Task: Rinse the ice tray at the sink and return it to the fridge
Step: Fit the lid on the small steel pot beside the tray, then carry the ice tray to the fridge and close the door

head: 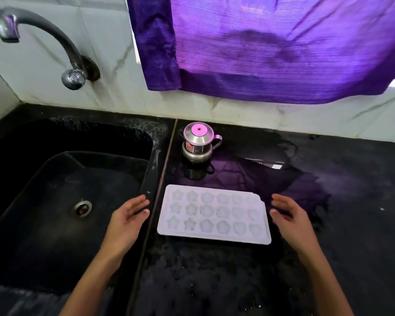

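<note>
A pale ice tray (213, 214) lies flat on a black table (351, 224), its long side toward the person, its left end just beside the seam that divides the table from the sink (62, 213). Its star-shaped wells face up. The left hand (129, 216) hovers over the sink's right rim, fingers straight and spread, palm turned toward the tray, with a narrow gap between fingertips and the tray's left edge. The right hand (290, 218) mirrors it at the tray's right end, fingers straight, holding nothing and close to the edge; whether it touches cannot be told. Behind the tray, near its far edge, a small steel pot (197, 143) stands upright by the seam. Bare table stretches to the right of the tray and in front of it. The tap (39, 42) arches from the tiled wall over the sink's far left corner, and a purple curtain (271, 46) hangs above the table's back edge.
</note>
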The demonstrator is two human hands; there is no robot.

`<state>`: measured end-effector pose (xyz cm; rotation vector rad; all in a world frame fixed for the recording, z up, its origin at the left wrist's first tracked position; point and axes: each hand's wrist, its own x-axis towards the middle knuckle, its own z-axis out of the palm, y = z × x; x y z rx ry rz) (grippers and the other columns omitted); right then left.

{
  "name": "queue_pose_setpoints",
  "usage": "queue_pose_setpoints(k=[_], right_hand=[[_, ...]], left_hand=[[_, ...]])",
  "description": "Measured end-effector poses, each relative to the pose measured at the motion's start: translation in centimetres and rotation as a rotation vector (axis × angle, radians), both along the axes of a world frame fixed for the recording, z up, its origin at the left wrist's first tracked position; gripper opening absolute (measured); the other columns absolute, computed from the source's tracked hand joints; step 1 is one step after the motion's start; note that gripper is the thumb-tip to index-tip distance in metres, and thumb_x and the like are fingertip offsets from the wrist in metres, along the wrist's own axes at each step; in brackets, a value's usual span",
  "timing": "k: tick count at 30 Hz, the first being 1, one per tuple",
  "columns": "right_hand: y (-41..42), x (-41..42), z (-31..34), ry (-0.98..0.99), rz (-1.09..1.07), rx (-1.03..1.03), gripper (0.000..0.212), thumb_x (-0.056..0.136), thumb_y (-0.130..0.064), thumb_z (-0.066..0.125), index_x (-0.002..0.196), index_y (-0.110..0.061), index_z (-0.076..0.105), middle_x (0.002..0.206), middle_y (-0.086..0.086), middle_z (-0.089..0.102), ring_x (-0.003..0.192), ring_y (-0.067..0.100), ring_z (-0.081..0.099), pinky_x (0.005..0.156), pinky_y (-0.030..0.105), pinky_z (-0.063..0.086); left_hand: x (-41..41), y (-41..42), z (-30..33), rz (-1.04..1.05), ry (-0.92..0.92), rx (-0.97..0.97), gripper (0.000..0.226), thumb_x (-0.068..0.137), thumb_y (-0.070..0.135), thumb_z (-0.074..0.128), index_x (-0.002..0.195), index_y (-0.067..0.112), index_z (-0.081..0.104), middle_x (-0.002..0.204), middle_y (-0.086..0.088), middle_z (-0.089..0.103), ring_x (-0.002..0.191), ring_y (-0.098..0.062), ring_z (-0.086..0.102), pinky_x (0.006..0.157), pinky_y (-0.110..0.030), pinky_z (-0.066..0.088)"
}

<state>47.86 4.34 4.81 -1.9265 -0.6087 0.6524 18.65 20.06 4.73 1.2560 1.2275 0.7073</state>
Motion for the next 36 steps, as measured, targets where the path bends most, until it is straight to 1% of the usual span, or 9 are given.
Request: queue_pose_setpoints(k=[2, 5, 7, 9, 11, 17, 27, 31, 36], right_hand=[[-1.0, -0.6, -0.1, 0.090, -0.004, -0.032, 0.034, 0.091, 0.002, 0.054, 0.122, -0.012, 0.056, 0.119, 0.016, 0.060, 0.097, 0.027, 0.061, 0.085, 0.038, 0.051], [-2.0, -1.5, -0.4, 0.183, 0.012, -0.082, 0.036, 0.093, -0.001, 0.054, 0.128, -0.006, 0.051, 0.110, 0.014, 0.061, 0.092, 0.025, 0.062, 0.067, 0.028, 0.054], [-2.4, -1.9, -0.5, 0.212, 0.031, -0.092, 0.033, 0.093, -0.002, 0.054, 0.126, -0.006, 0.054, 0.100, 0.011, 0.063, 0.087, 0.023, 0.063, 0.057, 0.022, 0.055], [-2.7, -2.1, -0.6, 0.235, 0.039, -0.076, 0.027, 0.093, -0.001, 0.053, 0.119, -0.007, 0.058, 0.088, 0.008, 0.065, 0.077, 0.019, 0.063, 0.053, 0.017, 0.055], [-3.0, -2.2, -0.7, 0.246, 0.036, -0.063, 0.024, 0.093, 0.000, 0.053, 0.114, -0.007, 0.060, 0.082, 0.005, 0.066, 0.074, 0.017, 0.063, 0.053, 0.017, 0.055], [-3.0, -2.0, -0.6, 0.240, 0.031, -0.031, 0.025, 0.092, 0.002, 0.054, 0.113, -0.010, 0.061, 0.085, 0.003, 0.067, 0.077, 0.017, 0.064, 0.054, 0.018, 0.056], [-3.0, -2.7, 0.0, 0.235, 0.078, -0.010, 0.030, 0.092, 0.000, 0.055, 0.121, -0.008, 0.060, 0.089, 0.004, 0.069, 0.081, 0.017, 0.066, 0.056, 0.018, 0.056], [-3.1, -3.6, 0.9, 0.240, 0.127, -0.014, 0.030, 0.092, -0.002, 0.055, 0.121, -0.011, 0.060, 0.091, 0.004, 0.070, 0.065, 0.005, 0.067, 0.049, 0.014, 0.051], [-2.0, -5.6, 2.8, 0.230, 0.250, 0.010, 0.032, 0.091, 0.001, 0.055, 0.121, -0.010, 0.059, 0.089, 0.002, 0.070, 0.080, 0.015, 0.066, 0.055, 0.016, 0.055]], left_hand=[[-0.1, -0.7, -0.3, -0.020, 0.001, -0.046, 0.036, 0.091, -0.004, 0.053, 0.126, 0.006, 0.054, 0.113, -0.007, 0.064, 0.109, -0.021, 0.060, 0.096, -0.032, 0.044], [-0.1, -1.5, -0.8, -0.053, 0.001, -0.116, 0.031, 0.092, -0.005, 0.051, 0.122, 0.004, 0.057, 0.109, -0.009, 0.066, 0.098, -0.015, 0.063, 0.080, -0.019, 0.052], [0.2, -1.8, -1.0, -0.070, 0.007, -0.140, 0.028, 0.092, -0.007, 0.050, 0.118, 0.002, 0.058, 0.102, -0.008, 0.067, 0.090, -0.013, 0.064, 0.068, -0.012, 0.054], [0.4, -2.0, -1.3, -0.067, 0.014, -0.148, 0.027, 0.091, -0.010, 0.050, 0.114, 0.000, 0.060, 0.097, -0.009, 0.068, 0.086, -0.013, 0.064, 0.063, -0.011, 0.054], [0.5, -2.2, -1.4, -0.058, 0.012, -0.162, 0.028, 0.090, -0.012, 0.050, 0.112, 0.001, 0.061, 0.097, -0.009, 0.068, 0.085, -0.014, 0.064, 0.062, -0.013, 0.055], [0.6, -2.3, -1.2, -0.049, -0.006, -0.159, 0.031, 0.088, -0.015, 0.052, 0.111, 0.004, 0.062, 0.102, -0.008, 0.068, 0.088, -0.013, 0.065, 0.061, -0.013, 0.055], [-0.8, -3.9, -0.3, -0.002, -0.074, -0.127, 0.037, 0.088, -0.014, 0.051, 0.119, 0.003, 0.061, 0.111, -0.006, 0.068, 0.091, -0.012, 0.065, 0.067, -0.014, 0.056], [-2.8, -5.3, 0.4, 0.046, -0.098, -0.115, 0.038, 0.088, -0.014, 0.051, 0.122, 0.001, 0.059, 0.113, -0.009, 0.067, 0.090, -0.011, 0.065, 0.063, -0.012, 0.055], [-6.4, -7.8, 1.3, 0.159, -0.131, -0.095, 0.037, 0.088, -0.014, 0.051, 0.119, 0.005, 0.061, 0.109, -0.006, 0.069, 0.081, -0.005, 0.068, 0.061, -0.011, 0.054]])
